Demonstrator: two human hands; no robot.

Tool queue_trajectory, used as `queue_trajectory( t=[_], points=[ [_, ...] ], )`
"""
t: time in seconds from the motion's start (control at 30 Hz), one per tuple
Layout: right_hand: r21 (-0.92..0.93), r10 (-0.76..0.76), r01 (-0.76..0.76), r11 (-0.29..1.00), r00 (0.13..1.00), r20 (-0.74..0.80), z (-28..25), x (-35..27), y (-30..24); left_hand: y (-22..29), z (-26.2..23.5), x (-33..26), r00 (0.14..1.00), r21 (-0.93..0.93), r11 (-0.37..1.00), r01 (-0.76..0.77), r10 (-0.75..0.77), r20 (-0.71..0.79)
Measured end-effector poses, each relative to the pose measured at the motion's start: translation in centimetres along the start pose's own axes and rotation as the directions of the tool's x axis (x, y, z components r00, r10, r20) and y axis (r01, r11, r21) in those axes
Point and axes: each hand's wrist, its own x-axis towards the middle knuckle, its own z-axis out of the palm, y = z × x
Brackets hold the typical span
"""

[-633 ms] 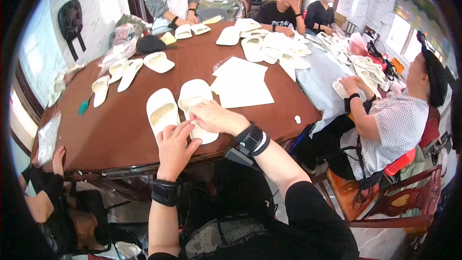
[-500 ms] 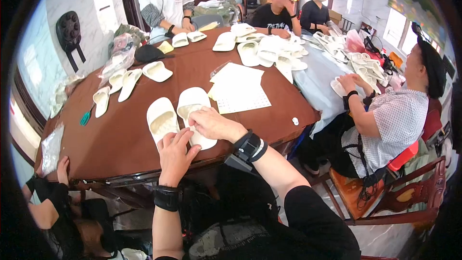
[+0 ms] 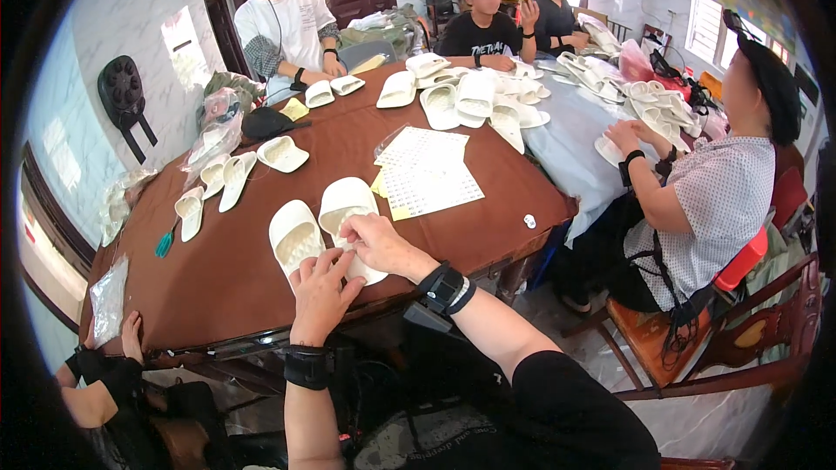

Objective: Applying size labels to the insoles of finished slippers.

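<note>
A pair of white slide slippers lies side by side on the brown-covered table in front of me: a left slipper (image 3: 296,231) and a right slipper (image 3: 347,198). My left hand (image 3: 322,296) rests across the heel ends of the pair, fingers stretched out and thumb apart. Over the footbed of the right slipper is my right hand (image 3: 383,244), its fingers bent and pressed together near the tips of my left fingers. Whatever sits between those right fingertips, if anything, is hidden.
Printed sheets (image 3: 435,181) lie just beyond the pair. Several slippers (image 3: 475,96) are heaped farther back, and more stand at left beside a teal tasselled item (image 3: 164,245). A plastic bag (image 3: 108,300) sits at the left edge. A co-worker (image 3: 697,200) sits at right.
The view has shifted slightly, so the table sits a little lower in it. Both my hands stay at the slippers in nearly the same pose. A seated co-worker's raised hand has left the face.
</note>
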Motion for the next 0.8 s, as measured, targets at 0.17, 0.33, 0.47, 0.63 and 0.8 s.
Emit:
queue_trajectory(
  t=[0.17,0.33,0.47,0.63,0.8],
  points=[
    [0.053,0.046,-0.048,0.997,0.998,0.044,-0.1,-0.1,-0.5,0.1,-0.2,0.0,1.000,0.006,1.000,-0.001,0.001,0.012],
    [0.010,0.042,-0.042,0.999,0.998,0.039,-0.3,-0.2,-0.5,0.3,-0.2,0.1,1.000,-0.028,1.000,0.004,-0.004,0.017],
    [-0.021,0.022,-0.022,1.000,1.000,-0.005,-0.1,-0.3,-0.7,0.4,-0.2,0.3,1.000,0.007,1.000,-0.007,0.007,0.019],
    [-0.041,-0.009,0.008,0.999,1.000,-0.025,0.1,-0.5,-0.4,0.2,0.2,0.6,1.000,0.055,0.998,-0.024,0.024,-0.001],
    [-0.041,0.015,-0.016,0.999,1.000,-0.021,0.0,-0.5,-0.2,0.4,0.2,1.0,1.000,0.073,0.997,-0.006,0.004,0.029]
  ],
)
